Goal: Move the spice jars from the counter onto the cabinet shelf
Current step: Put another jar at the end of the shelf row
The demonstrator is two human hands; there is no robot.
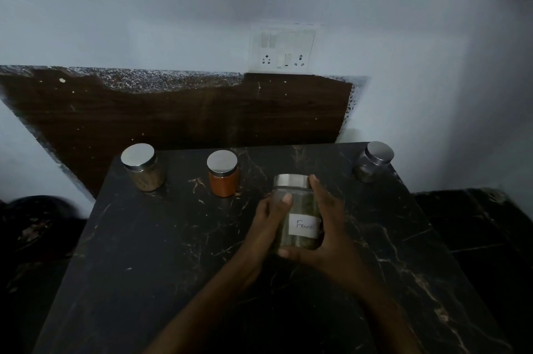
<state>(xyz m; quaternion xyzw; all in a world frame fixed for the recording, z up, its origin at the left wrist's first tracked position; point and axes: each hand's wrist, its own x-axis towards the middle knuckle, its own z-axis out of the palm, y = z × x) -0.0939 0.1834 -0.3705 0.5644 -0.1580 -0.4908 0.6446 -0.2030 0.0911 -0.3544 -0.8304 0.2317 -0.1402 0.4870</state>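
A glass fennel jar (300, 218) with a steel lid and a white handwritten label is held over the black marble counter (173, 252). My left hand (269, 226) grips its left side, thumb on the glass. My right hand (326, 232) wraps its right side and bottom, fingers reaching up to the lid. Three more steel-lidded jars stand along the counter's far edge: a brown-filled jar (143, 167) at the left, an orange-red jar (223, 173) in the middle, and a dark jar (373, 161) at the far right corner. No cabinet shelf is in view.
A dark wooden board (173, 117) leans against the pale wall behind the counter. A white switch and socket plate (282, 49) sits on the wall above it. Dark marble flooring (476, 232) lies to the right, and a dark round object (34, 224) sits low at the left.
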